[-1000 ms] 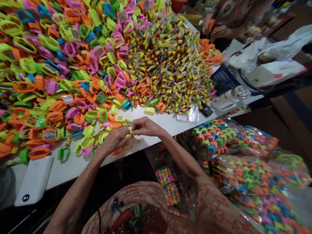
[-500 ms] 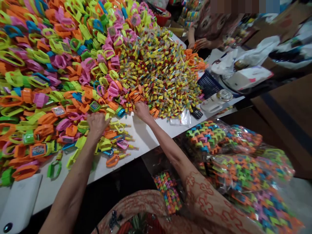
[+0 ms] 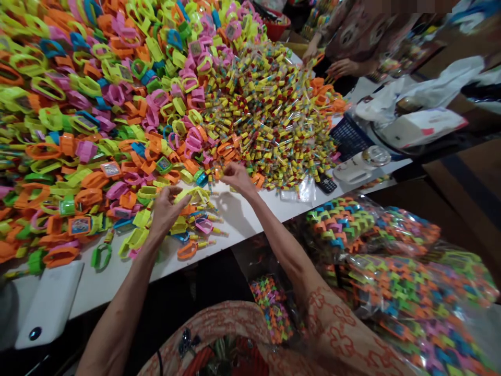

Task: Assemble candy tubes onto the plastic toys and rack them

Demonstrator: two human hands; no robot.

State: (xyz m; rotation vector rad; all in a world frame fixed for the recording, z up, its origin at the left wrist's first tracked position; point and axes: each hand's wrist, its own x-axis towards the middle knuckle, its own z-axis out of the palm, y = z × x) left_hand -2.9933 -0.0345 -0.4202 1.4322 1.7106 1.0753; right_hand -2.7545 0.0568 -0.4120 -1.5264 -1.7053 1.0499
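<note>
head view: the left hand (image 3: 166,209) is seen at the near edge of a heap of bright plastic toy watch straps (image 3: 97,104), its fingers (image 3: 180,201) curled around a yellow-green plastic strap (image 3: 191,194) that is pinched between thumb and fingertips. just below those fingers a pink strap (image 3: 203,226) and an orange strap (image 3: 187,250) are laid on the white surface (image 3: 242,219), each with a small tube beside it. the right hand (image 3: 239,179) is reached forward to the foot of a mound of small yellow and red tubes in clear wrappers (image 3: 274,115); its fingers (image 3: 226,171) are bent down onto the tubes there, and whether one is grasped cannot be told. beyond the right fingers, at the far end of the surface, a co-worker's hands (image 3: 340,67) are seen. to the right of the right fingers a black calculator (image 3: 326,184) and a white tape dispenser (image 3: 362,163) are set. clear bags of packed coloured straps (image 3: 391,250) are piled nearer, right of the right arm. a white box (image 3: 50,303) is lying left of the left arm.
</note>
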